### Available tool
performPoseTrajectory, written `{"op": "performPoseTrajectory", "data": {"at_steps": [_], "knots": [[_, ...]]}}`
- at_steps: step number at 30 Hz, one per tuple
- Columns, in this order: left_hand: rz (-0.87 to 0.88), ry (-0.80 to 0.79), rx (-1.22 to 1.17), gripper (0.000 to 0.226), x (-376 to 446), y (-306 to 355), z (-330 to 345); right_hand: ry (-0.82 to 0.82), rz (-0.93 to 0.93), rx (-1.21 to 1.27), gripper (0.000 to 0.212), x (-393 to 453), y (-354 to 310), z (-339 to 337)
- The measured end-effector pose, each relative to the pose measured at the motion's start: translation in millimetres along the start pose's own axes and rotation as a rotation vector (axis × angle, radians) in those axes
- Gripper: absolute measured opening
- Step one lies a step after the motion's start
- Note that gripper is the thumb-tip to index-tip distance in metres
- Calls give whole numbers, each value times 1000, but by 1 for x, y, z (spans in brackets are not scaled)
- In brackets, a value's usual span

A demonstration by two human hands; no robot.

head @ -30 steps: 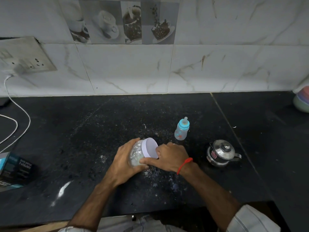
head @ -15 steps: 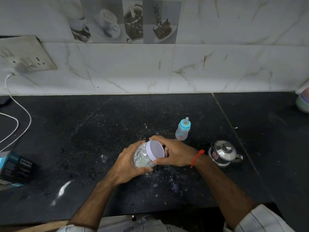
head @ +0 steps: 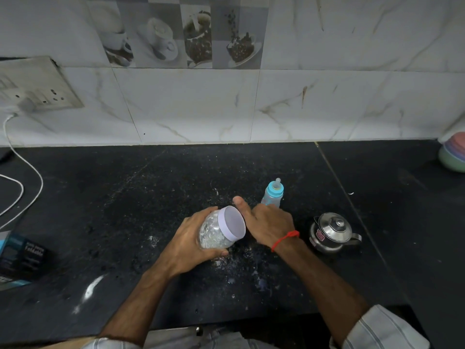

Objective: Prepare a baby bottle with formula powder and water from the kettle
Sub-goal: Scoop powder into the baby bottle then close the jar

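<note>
A clear jar of formula powder (head: 214, 235) is tilted on its side above the black counter (head: 125, 197), with my left hand (head: 186, 243) wrapped around its body. Its lavender lid (head: 232, 226) faces right and up. My right hand (head: 269, 222) presses against the lid's right rim, thumb along the far edge; its fingers are hidden behind the lid. The baby bottle (head: 273, 195), with blue collar and teat on, stands upright just behind my right hand. A small steel kettle (head: 332, 231), lid on, sits to the right of my right wrist.
White powder specks (head: 241, 260) are scattered on the counter under the jar. A dark box (head: 20, 260) lies at the left edge, below a white cable (head: 22, 172) running from the wall socket (head: 37, 91). Stacked coloured bowls (head: 453, 154) stand far right against the tiled wall.
My right hand has turned around the lid, from gripping over its face to lying against its right rim with the thumb up. The jar has stayed tilted in my left hand.
</note>
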State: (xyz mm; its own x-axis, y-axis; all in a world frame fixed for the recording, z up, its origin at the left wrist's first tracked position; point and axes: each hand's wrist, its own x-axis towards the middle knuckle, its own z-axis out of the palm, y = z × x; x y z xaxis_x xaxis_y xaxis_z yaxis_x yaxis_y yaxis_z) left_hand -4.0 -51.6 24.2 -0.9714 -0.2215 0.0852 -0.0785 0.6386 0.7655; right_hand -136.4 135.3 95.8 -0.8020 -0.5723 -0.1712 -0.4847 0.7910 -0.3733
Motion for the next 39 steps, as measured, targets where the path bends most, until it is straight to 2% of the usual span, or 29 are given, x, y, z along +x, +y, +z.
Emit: {"op": "performPoseTrajectory", "data": {"at_steps": [1, 2, 3, 5, 7, 9, 11, 12, 15, 17, 19, 22, 24, 28, 32, 34, 36, 39], "knots": [[-16, 0, -6, 112, 0, -2, -2, 22, -113, 14, 78, 2, 4, 1], [-27, -2, -13, 112, 0, -3, -3, -46, -254, 77, 65, 1, 7, 0], [-33, -4, -25, 111, -1, -5, -3, -148, -382, 101, 65, 2, 10, 0], [-31, -19, -41, 109, -2, -6, -4, -188, -457, 79, 75, 2, 13, 2], [-19, -33, -44, 107, -3, -5, -3, -60, -368, 30, 67, -2, 9, 9], [16, -62, -19, 105, -5, 0, -1, 62, -205, -39, 70, -4, 0, 15], [49, -112, -3, 105, -7, 4, 3, 97, -65, -30, 77, -4, -3, 16], [45, -117, -29, 105, -8, 4, 4, 112, -50, -17, 77, -4, -2, 14], [-15, -52, -159, 105, -10, 1, 5, 50, -213, 23, 65, -11, 0, 4], [-31, -31, -202, 104, -10, 2, 3, -27, -281, 3, 68, -16, -2, 5], [-27, -22, -214, 105, -9, 7, 3, 41, -292, -38, 71, -21, -9, 16], [-35, 12, -228, 106, -11, 18, 10, 264, -262, -116, 76, -26, -22, 35], [-53, 49, -239, 105, -14, 22, 18, 358, -208, -113, 82, -27, -28, 40], [-84, 84, -135, 107, -19, 22, 22, 235, -135, -106, 93, -31, -28, 36], [-129, 143, -72, 109, -17, 17, 30, -34, -1, 189, 83, -28, -16, 23], [-215, 242, -102, 110, -14, 13, 34, 10, 39, 307, 74, -27, -4, 16], [-316, 342, -138, 113, -9, 5, 36, 124, 78, 390, 58, -27, 10, 9], [-394, 402, -228, 122, -2, -12, 36, 217, 163, 484, 36, -21, 40, 12]]}}
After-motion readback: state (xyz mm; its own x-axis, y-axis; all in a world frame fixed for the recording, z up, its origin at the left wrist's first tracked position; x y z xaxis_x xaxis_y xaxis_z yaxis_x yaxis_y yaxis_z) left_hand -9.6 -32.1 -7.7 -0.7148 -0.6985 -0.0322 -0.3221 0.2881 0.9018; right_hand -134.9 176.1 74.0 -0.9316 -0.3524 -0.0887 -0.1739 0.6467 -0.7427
